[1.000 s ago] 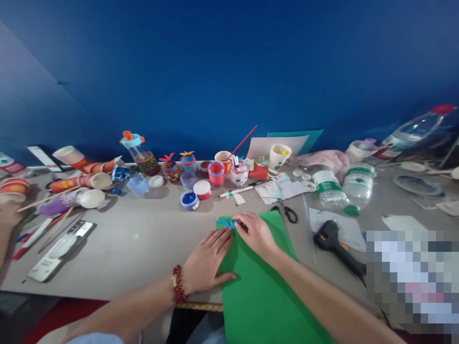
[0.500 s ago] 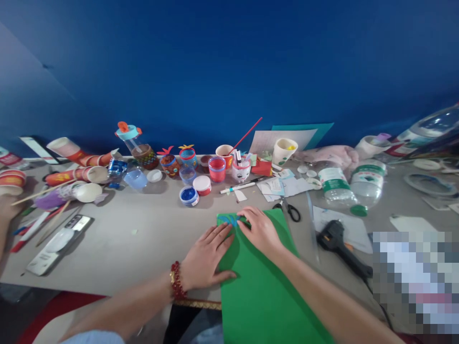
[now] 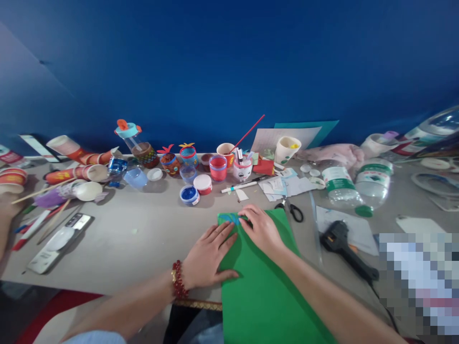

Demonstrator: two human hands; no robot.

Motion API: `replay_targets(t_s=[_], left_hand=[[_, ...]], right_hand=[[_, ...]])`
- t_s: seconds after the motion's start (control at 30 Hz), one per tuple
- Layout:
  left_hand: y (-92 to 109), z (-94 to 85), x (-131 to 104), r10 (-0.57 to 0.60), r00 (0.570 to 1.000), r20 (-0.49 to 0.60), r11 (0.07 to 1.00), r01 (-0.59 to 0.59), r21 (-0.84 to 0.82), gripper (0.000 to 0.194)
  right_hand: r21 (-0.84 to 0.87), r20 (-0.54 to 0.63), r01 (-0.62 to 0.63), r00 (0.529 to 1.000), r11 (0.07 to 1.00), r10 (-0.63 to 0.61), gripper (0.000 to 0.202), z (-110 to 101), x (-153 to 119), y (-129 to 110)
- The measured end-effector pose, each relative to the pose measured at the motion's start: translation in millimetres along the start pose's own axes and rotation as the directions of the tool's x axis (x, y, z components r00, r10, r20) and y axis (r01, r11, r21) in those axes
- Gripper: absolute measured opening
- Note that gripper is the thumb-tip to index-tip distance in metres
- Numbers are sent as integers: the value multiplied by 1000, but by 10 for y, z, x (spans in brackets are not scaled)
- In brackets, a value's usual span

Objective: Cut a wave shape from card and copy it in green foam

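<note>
A large green sheet lies on the table in front of me and runs down past its front edge. Near its top left corner is a blue curved shape; whether it is a cut piece or a marking I cannot tell. My left hand, with a red bead bracelet at the wrist, rests flat across the sheet's left edge, fingertips by the blue shape and thumb apart. Just right of that shape my right hand is closed in a pinch at the sheet's top; what its fingers hold is hidden.
Scissors lie by the sheet's upper right, a hot glue gun farther right. An open blue paint jar, decorated cups and plastic bottles stand behind. A phone lies left; another person's hand is at the far left.
Both hands keep nearly the same place, with only a slight shift of the right fingers beside the blue shape. The view has moved a little.
</note>
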State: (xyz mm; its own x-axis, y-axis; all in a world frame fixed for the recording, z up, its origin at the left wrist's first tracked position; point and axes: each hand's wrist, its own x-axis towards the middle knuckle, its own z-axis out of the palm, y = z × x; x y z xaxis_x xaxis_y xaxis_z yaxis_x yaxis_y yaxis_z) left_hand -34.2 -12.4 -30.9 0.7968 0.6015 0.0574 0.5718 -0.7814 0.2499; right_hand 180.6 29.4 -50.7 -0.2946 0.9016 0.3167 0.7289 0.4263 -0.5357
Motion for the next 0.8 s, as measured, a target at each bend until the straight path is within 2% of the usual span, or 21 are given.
replay_targets(t_s=[0.5, 0.8], left_hand=[[-11, 22, 6, -4, 1000, -9, 1000, 5, 13, 86], [-9, 6, 1, -22, 999, -30, 1000, 22, 13, 84]], right_hand=[[-75, 60, 33, 998, 997, -29, 19, -40, -16, -47], [-64, 41, 49, 998, 997, -47, 22, -25, -31, -41]])
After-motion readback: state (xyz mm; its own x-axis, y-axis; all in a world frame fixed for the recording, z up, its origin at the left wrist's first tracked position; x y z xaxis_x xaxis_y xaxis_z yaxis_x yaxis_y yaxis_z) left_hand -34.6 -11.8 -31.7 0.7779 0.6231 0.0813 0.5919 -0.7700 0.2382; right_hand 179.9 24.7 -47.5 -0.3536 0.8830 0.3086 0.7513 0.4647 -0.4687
